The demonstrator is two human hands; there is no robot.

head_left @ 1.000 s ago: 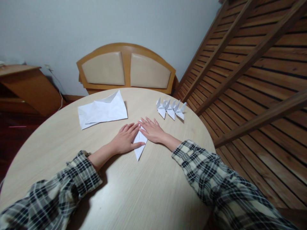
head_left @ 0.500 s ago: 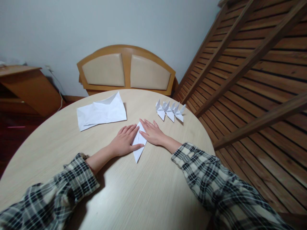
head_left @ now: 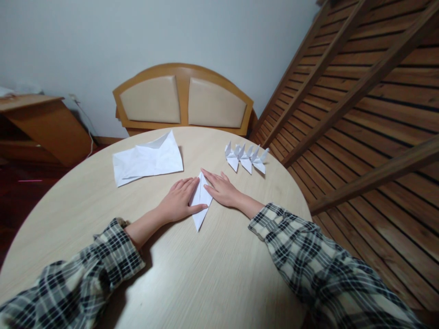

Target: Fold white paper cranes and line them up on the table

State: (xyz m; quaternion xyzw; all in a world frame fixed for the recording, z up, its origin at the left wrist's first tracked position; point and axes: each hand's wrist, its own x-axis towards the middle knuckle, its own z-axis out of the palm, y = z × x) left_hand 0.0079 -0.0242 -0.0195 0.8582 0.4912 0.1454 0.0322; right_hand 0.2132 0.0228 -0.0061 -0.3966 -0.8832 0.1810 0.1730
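A white piece of paper folded into a narrow diamond [head_left: 201, 199] lies flat on the round table, one long point toward me. My left hand [head_left: 178, 199] rests flat on its left side, fingers stretched out and thumb laid across the lower part. On the upper right edge of the folded paper lies my right hand [head_left: 222, 189], its fingers extended and covering that edge. A crease runs down the paper between the two hands. Neither hand is closed around anything.
Several folded paper cranes [head_left: 245, 159] stand in a row at the table's far right. Larger creased white paper [head_left: 149, 160] lies at the far left. Behind the round table [head_left: 192, 278] is a headboard [head_left: 184, 100]; a slatted wooden panel [head_left: 370, 119] rises on the right.
My right hand has slid slightly toward me along the paper's right edge, uncovering a little more of the paper. My left hand stays in place. The whole view has shifted slightly.
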